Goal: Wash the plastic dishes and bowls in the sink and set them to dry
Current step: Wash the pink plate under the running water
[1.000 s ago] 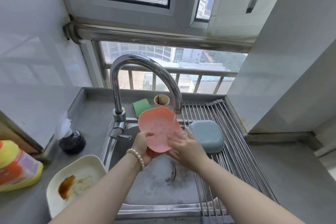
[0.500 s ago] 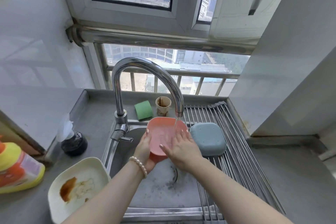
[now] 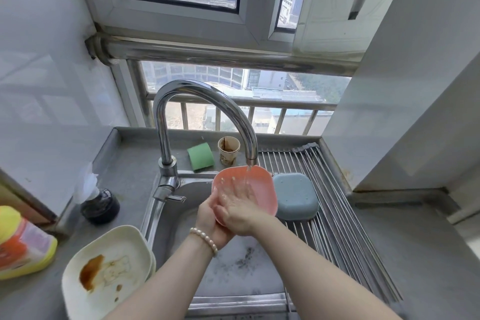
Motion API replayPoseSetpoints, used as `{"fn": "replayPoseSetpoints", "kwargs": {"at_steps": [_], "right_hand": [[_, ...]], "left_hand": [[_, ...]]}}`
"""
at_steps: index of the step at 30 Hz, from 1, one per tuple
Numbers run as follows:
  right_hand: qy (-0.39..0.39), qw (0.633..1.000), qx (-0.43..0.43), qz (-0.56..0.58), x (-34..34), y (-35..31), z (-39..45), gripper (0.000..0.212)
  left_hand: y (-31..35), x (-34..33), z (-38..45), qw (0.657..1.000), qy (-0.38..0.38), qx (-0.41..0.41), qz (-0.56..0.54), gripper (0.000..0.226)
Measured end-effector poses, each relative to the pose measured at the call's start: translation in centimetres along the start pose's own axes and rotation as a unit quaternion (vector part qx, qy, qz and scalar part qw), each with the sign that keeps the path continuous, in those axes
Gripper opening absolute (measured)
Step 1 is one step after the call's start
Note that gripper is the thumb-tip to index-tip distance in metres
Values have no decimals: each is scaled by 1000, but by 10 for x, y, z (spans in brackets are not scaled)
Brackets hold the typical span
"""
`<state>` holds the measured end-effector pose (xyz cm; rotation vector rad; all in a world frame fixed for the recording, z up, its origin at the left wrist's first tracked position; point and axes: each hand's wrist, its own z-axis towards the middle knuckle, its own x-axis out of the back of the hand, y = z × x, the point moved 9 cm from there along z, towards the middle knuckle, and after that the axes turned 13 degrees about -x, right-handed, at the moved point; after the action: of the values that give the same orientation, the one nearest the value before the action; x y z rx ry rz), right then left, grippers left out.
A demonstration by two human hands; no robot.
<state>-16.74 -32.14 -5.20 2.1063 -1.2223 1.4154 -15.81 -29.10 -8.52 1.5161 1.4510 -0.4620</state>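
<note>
Under the running faucet (image 3: pixel 207 109), the left hand (image 3: pixel 210 218) is gripping a pink bowl (image 3: pixel 257 184) while the right hand (image 3: pixel 240 209) is pressing flat, fingers spread, inside it over the sink (image 3: pixel 181 218).

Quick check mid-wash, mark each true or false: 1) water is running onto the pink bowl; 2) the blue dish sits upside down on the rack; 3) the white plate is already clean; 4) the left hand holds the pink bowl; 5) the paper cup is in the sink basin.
1) True: the tap pours onto the pink bowl.
2) True: the blue dish lies bottom-up on the drying rack.
3) False: the white plate has brown stains and sits on the counter.
4) True: the left hand holds it from below while the right hand rubs inside.
5) False: the paper cup stands behind the basin beside the green sponge.
</note>
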Motion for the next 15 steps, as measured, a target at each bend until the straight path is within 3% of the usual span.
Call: {"fn": "replayPoseSetpoints", "kwargs": {"at_steps": [3,7,10,12,15], "right_hand": [[-19,999,43,21,-9,-10,0,60],[-54,994,82,53,-18,-11,-16,50],[-53,991,91,78,-20,-8,-28,50],[-43,996,45,65,-23,3,-23,58],[-50,994,-66,65,-26,24,-11,74]], "left_hand": [[6,7,13,998,40,-51,15,57],[23,25,23,987,83,-61,127,76],[40,39,21,954,152,-109,236,78],[53,47,17,917,192,-146,318,67],[58,46,15,886,191,-165,389,62]]}}
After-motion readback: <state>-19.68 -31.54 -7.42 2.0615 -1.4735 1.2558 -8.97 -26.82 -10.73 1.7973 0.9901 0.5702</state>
